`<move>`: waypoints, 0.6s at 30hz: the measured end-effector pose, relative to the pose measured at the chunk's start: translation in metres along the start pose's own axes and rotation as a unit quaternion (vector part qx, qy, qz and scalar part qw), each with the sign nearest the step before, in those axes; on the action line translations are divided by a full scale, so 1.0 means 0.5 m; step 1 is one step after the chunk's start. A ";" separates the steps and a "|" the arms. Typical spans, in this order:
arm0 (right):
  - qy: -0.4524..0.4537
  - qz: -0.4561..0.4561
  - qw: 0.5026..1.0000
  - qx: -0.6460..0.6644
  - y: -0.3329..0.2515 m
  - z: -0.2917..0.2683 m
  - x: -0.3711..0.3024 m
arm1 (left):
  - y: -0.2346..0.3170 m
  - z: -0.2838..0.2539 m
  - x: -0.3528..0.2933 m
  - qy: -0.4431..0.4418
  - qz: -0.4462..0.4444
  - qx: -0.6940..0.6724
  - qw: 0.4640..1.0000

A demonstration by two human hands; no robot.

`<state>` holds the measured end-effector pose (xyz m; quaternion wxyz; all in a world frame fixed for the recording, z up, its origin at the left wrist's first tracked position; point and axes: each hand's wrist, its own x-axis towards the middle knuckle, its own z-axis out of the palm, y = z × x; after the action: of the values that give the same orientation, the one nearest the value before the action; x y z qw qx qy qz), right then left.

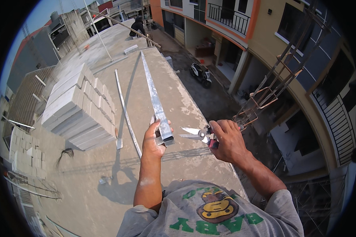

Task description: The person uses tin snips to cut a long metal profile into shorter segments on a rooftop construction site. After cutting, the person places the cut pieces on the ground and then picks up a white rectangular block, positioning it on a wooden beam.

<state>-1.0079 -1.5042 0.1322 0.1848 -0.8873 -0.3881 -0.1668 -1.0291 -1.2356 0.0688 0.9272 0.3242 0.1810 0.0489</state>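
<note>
My left hand (151, 141) is closed around the near end of a long silvery metal channel (156, 100), which stretches away from me over the concrete slab. At that end a short metal flap or piece (168, 142) sticks out sideways; whether it is joined to the channel I cannot tell. A pair of tin snips (203, 134) with dark red and black handles is in my right hand (230, 140). Its blades are spread and point left at the channel's end, a small gap away from it.
Pale blocks (81, 106) are stacked on the left. Another metal strip (125, 110) lies on the slab (186, 166), whose right edge drops to an alley with a parked motorbike (201, 75). A rebar column (275, 79) rises at right. A person (137, 27) crouches at the far end.
</note>
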 end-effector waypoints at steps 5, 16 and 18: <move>-0.022 -0.052 0.998 -0.005 -0.018 0.007 0.033 | -0.004 -0.015 -0.002 0.019 0.018 0.002 1.000; -0.054 -0.073 0.996 -0.012 -0.023 0.023 0.042 | -0.018 -0.020 -0.006 0.062 0.025 0.029 0.997; -0.065 -0.070 0.995 -0.015 -0.023 0.020 0.041 | -0.022 -0.022 -0.006 0.066 0.026 0.033 0.997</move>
<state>-1.0018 -1.4799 0.1347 0.1340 -0.8694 -0.4583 -0.1272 -1.0362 -1.2384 0.0550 0.9006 0.3550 0.2346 0.0885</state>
